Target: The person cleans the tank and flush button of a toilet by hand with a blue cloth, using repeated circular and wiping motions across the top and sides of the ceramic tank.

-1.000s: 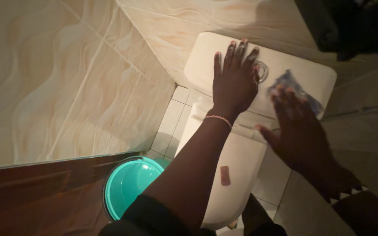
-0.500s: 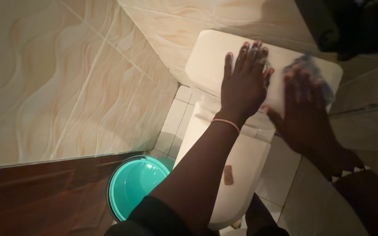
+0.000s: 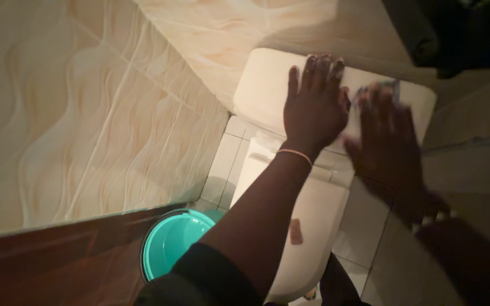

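Seen from above, the left hand (image 3: 313, 105) stays spread flat on the white ceramic toilet tank lid (image 3: 267, 85). The right hand (image 3: 387, 141), blurred, fingers open, has slid a bluish cloth (image 3: 389, 86) leftward along the lid's far edge, so wiping continues. A teal plastic bucket (image 3: 171, 241) stands below-left of the tank.

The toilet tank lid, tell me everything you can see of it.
The toilet tank lid is a white, smooth, glossy slab with rounded corners, looking like ceramic. It lies flat on top of the tank, close against the beige tiled wall, above the closed toilet seat cover. The left hand rests flat on its middle, fingers spread. The right hand, blurred, presses a bluish cloth on its right part, hiding much of that side.
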